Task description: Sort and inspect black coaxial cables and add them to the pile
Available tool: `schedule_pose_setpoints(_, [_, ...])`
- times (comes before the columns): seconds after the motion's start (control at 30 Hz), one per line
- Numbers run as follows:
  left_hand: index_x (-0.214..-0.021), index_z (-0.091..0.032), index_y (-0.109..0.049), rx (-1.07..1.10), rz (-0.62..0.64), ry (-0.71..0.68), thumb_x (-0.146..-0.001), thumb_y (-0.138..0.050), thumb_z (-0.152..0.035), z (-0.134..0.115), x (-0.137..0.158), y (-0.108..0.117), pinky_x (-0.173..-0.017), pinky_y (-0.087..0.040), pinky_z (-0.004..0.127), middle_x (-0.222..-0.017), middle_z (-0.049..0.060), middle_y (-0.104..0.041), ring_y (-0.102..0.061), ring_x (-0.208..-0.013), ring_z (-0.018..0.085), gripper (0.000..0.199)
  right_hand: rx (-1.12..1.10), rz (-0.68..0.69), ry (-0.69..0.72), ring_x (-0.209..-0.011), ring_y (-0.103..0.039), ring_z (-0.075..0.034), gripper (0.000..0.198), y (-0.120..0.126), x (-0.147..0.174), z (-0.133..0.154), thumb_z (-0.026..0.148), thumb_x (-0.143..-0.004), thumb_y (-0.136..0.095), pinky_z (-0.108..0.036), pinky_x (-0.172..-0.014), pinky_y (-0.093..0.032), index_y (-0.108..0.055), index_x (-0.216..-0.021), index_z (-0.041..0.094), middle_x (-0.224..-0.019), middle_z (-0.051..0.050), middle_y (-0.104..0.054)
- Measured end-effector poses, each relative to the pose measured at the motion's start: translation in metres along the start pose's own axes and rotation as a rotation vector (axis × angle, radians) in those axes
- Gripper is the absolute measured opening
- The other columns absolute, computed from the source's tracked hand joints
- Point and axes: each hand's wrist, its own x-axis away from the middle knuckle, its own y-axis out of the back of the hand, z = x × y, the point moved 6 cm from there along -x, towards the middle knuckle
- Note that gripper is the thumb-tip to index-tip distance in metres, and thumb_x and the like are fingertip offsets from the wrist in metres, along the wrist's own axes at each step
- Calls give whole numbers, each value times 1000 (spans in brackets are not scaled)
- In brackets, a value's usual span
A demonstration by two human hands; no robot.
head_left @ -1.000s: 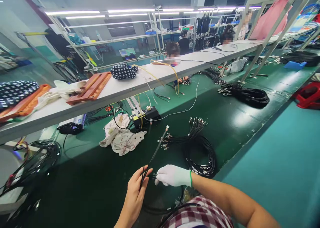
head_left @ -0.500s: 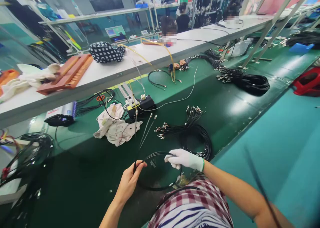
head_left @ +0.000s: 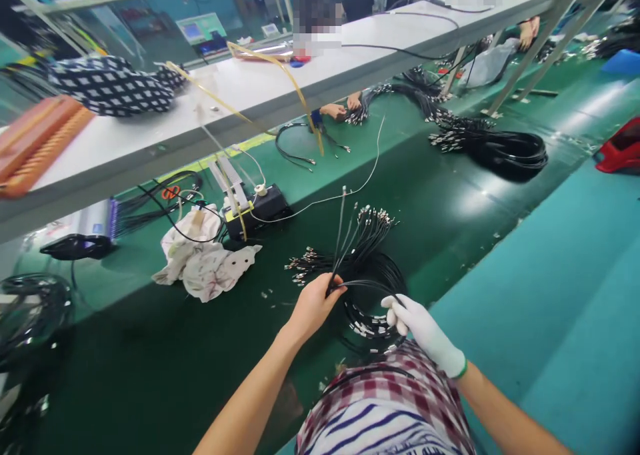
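Note:
My bare left hand (head_left: 316, 303) is closed round a few looped black cables (head_left: 369, 283), whose metal-tipped ends point up and away from me. On the other side of the loop, my right hand (head_left: 417, 325), in a white glove with a green cuff, is closed on the same cables. The loop hangs over a coiled bundle of black cables (head_left: 383, 268) on the green table (head_left: 165, 355). That bundle's silvery connectors fan out in two clusters, and white tags show along its near side.
Left of my hands lies a stained white cloth (head_left: 215, 272), with a black device (head_left: 265, 208) behind it. A shelf (head_left: 260, 95) crosses above the table. Another cable bundle (head_left: 515, 152) lies at right. Across the table, a co-worker's hands (head_left: 340, 108) hold cable ends.
Both hands have moved right with the looped cables, from the bare table to over the coiled bundle. The camera view has also shifted.

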Motion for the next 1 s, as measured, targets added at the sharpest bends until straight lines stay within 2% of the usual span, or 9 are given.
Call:
schedule_pose_setpoints(0.1, [-116,-18,-58,-204,7,29,-91,-57,-38,-13,-46,-28,-83,-48,28,-112,7,-60,-63,-94,20,32,91,-165,-10,-53,-41,-8,45,36,-16,-17,51,-94,-41,-23,-51,-36,-55,-116,15,-85,-3,-60])
schedule_pose_setpoints(0.2, [-139,-11,-40,-419,82,182,-83,-67,-45,0,-80,-64,-88,-50,32,-132,17,-48,-62,-108,27,71,206,-245,-29,-53,-44,-10,43,54,-40,-46,47,-91,-42,-25,-50,-39,-53,-116,14,-84,-4,-60])
schedule_pose_setpoints(0.27, [-143,-6,-32,-484,120,273,-78,-73,-43,15,-93,-81,-90,-51,35,-138,21,-41,-58,-114,32,86,292,-275,-23,-61,-51,-13,38,59,-52,-60,43,-89,-45,-29,-59,-47,-55,-111,13,-86,-6,-60])
schedule_pose_setpoints(0.4, [-139,-10,-37,-527,150,341,-77,-74,-37,37,-101,-92,-88,-53,37,-148,21,-31,-55,-119,32,77,507,-333,60,-94,-58,-21,33,66,-66,-63,34,-86,-49,-39,-92,-48,-58,-112,16,-111,-12,-58])
schedule_pose_setpoints(0.53, [-129,-15,-45,-576,178,328,-78,-71,-35,41,-106,-90,-89,-53,36,-147,16,-33,-49,-124,30,61,704,-362,125,-131,-39,-30,41,72,-81,-53,34,-83,-56,-45,-115,-27,-59,-118,13,-136,-16,-47])
schedule_pose_setpoints(0.63, [-124,-16,-47,-612,188,340,-79,-70,-33,40,-109,-92,-83,-54,34,-137,15,-43,-53,-117,28,54,788,-335,116,-135,-36,-32,69,68,-97,-52,39,-82,-60,-46,-115,-28,-43,-140,8,-145,-19,-42])
schedule_pose_setpoints(0.77, [-122,-15,-47,-657,165,370,-79,-68,-31,41,-109,-96,-78,-54,34,-122,14,-50,-57,-107,26,50,993,-232,64,-128,-44,-34,93,53,-115,-54,43,-74,-70,-44,-106,-38,-30,-150,8,-147,-18,-42])
schedule_pose_setpoints(0.83, [-122,-14,-47,-671,155,351,-79,-68,-30,41,-109,-97,-80,-54,35,-123,14,-50,-54,-109,27,51,1090,-199,27,-120,-51,-33,89,49,-121,-57,39,-76,-69,-42,-99,-43,-30,-151,8,-140,-19,-49])
schedule_pose_setpoints(1.0, [-124,-15,-46,-667,152,263,-76,-70,-34,43,-113,-94,-87,-51,35,-129,13,-47,-46,-116,28,57,1106,-178,-5,-106,-60,-24,50,49,-130,-63,32,-90,-54,-32,-88,-46,-51,-137,17,-120,-11,-62])
